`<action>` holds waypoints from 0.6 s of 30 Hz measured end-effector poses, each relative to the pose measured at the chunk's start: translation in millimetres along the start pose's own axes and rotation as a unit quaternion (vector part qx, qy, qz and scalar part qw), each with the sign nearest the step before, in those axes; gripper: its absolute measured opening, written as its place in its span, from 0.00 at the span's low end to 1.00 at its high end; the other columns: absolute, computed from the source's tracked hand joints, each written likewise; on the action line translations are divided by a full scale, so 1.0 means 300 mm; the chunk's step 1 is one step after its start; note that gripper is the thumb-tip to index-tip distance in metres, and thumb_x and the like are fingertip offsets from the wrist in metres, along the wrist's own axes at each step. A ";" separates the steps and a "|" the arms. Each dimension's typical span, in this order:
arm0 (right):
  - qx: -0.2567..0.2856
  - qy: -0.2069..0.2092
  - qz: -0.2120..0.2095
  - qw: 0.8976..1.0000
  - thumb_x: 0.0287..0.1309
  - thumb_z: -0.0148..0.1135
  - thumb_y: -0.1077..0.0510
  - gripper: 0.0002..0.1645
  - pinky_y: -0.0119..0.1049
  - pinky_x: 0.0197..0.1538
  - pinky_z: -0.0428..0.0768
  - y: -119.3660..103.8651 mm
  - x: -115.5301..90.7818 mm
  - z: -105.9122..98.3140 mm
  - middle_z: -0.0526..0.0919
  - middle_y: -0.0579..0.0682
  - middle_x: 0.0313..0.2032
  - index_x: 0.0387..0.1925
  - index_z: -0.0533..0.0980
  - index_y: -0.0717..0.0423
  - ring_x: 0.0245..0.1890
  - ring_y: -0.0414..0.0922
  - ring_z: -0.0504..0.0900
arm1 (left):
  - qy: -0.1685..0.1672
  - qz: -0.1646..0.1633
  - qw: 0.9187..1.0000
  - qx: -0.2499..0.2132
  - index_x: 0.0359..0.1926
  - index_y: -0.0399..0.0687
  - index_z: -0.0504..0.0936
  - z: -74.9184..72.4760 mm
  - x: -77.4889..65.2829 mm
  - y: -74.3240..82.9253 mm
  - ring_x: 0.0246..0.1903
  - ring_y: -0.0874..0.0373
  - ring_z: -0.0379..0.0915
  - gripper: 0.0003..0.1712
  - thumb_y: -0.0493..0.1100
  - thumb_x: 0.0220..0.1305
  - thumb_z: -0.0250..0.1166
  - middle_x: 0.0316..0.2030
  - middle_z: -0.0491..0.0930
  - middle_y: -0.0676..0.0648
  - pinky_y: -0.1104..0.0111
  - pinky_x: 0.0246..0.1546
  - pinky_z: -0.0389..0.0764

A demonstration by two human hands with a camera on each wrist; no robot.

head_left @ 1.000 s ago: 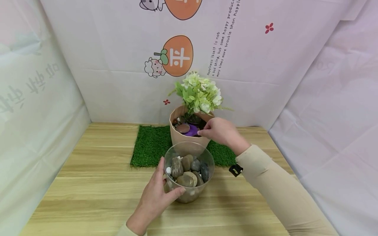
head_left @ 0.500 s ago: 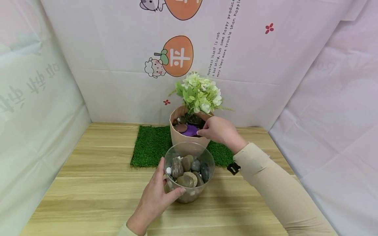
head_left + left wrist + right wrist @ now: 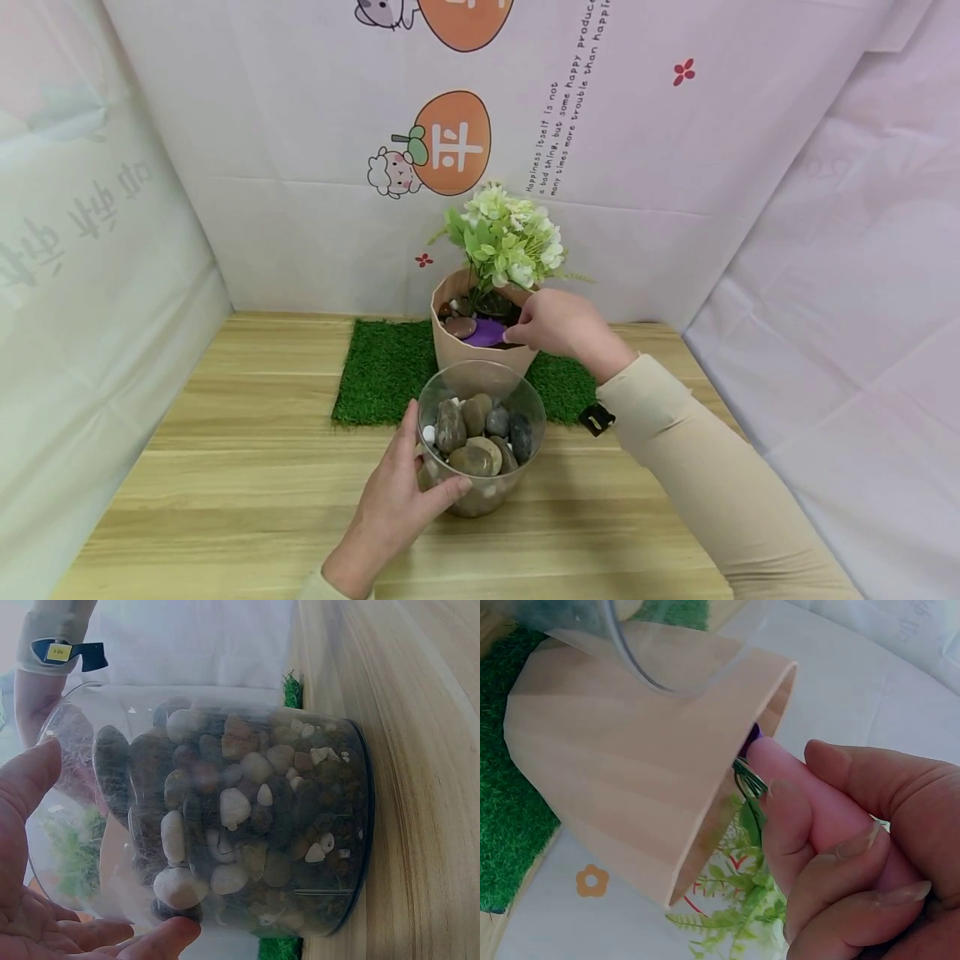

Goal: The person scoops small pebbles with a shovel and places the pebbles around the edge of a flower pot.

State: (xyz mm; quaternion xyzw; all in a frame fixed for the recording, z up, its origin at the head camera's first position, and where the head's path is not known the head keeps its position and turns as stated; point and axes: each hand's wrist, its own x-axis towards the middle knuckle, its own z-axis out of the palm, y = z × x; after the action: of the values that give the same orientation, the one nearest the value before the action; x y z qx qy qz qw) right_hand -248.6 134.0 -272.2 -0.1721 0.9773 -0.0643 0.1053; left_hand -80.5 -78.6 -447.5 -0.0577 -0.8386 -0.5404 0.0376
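In the head view, my right hand (image 3: 562, 327) reaches over a beige flower pot (image 3: 486, 358). It grips the pink handle (image 3: 821, 796) of a small trowel, whose purple blade (image 3: 486, 333) lies inside the pot. A flat reddish-brown stone (image 3: 460, 327) sits at the blade's left edge. Green-white flowers (image 3: 517, 237) rise from the pot, with dark soil and small pebbles around their stems. My left hand (image 3: 393, 496) holds a clear plastic container (image 3: 352, 825) at its left side, thumb at the near rim. Large smooth stones (image 3: 472, 458) fill its top, over smaller pebbles.
The pot stands on a green artificial grass mat (image 3: 386, 375). The container is in front of it on the wooden table (image 3: 225, 467). A printed cloth (image 3: 300, 150) hangs close behind the pot, and white cloth walls flank both sides.
The reddish-brown stone has slid slightly left off the purple blade, exposing more of it. My right hand has shifted a little and risen slightly. The left hand and container keep their place.
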 end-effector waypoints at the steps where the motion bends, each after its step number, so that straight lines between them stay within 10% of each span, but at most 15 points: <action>1: -0.001 -0.003 0.000 1.000 0.68 0.66 0.40 0.28 0.36 0.23 0.65 0.000 -0.002 -0.004 0.69 0.39 0.16 0.14 0.79 0.46 0.17 0.40 0.63 | 0.000 -0.002 1.000 0.001 0.85 0.50 0.39 0.000 0.000 0.000 0.76 0.41 0.60 0.74 0.67 0.55 0.77 0.81 0.51 0.36 0.53 0.68 0.79; 18: -0.011 -0.026 0.002 1.000 0.69 0.65 0.40 0.31 0.36 0.23 0.65 -0.029 0.009 -0.030 0.71 0.39 0.12 0.10 0.74 0.44 0.16 0.40 0.64 | -0.001 -0.007 1.000 -0.003 0.85 0.51 0.39 0.001 0.000 0.002 0.76 0.42 0.60 0.73 0.67 0.55 0.77 0.81 0.51 0.36 0.53 0.68 0.78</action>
State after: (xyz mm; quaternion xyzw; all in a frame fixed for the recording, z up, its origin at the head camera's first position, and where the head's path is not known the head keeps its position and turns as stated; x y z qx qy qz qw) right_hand -250.3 125.6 -262.6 -0.1733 0.9752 -0.0491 0.1286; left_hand -80.5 -78.0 -446.9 -0.0522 -0.8372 -0.5433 0.0331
